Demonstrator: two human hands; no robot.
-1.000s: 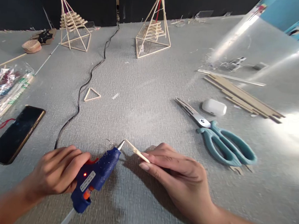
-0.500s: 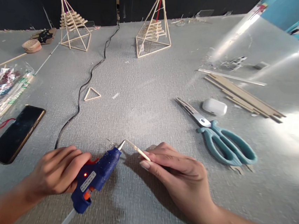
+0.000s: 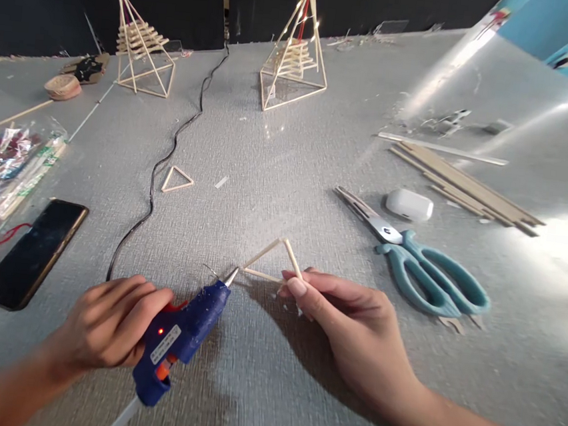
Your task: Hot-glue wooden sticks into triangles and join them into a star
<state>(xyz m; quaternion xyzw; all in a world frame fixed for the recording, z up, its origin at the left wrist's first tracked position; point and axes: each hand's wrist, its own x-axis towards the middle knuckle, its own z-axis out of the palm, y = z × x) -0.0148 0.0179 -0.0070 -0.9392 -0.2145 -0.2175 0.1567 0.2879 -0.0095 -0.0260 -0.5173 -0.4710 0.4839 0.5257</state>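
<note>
The left hand's [image 3: 117,324] grip is wrapped around the blue glue gun [image 3: 207,313]. The right hand's [image 3: 354,320] grip pinches a little stick triangle [image 3: 262,254] by one corner, held up by the gun's metal tip [image 3: 231,276]. I can't tell if they touch. The red light [image 3: 161,330] is on, so the tip may be hot. Best to keep both hands still, squeeze out a tiny dot, and keep skin away.
</note>
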